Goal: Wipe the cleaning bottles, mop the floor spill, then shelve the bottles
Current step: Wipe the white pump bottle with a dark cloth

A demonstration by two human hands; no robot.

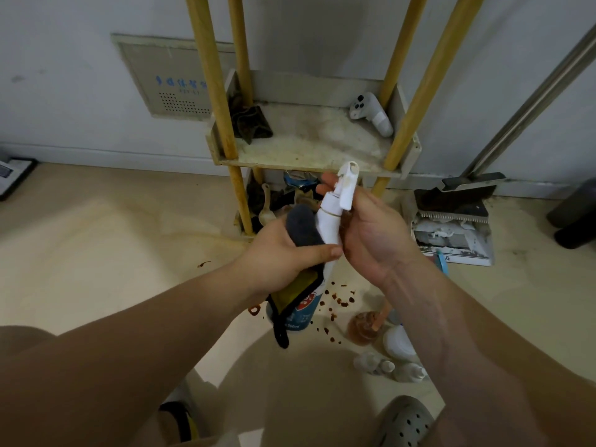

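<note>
The floor (96, 221) carries the work area. A shelf rack (309, 140) on yellow posts stands against the wall. Its middle shelf holds a dark rag (250, 122) and a loose white trigger head (371, 114). A dustpan (451, 233) lies to the right of the rack.

The spray bottle (329, 224) is held in the air in front of the rack, tilted, nozzle upward. The left hand (283, 253) wraps the cloth (301, 230) round the bottle body, thumb pressed across it and fingers curled beneath. The right hand (371, 233) holds the trigger head, palm toward the camera, fingers (325, 182) curled behind the nozzle.

Step in hand, by judgement: wiping the bottles. The spill (338, 300), a scatter of brown drops, lies on the floor below the hands, not yet mopped. Several small bottles (400, 343) stand near it to the right, not yet shelved.

The next move probably calls for drawing the cloth along the body while the right hand steadies and turns the bottle. Grip the head without squeezing the trigger. Set the wiped bottle down clear of the drops.
</note>
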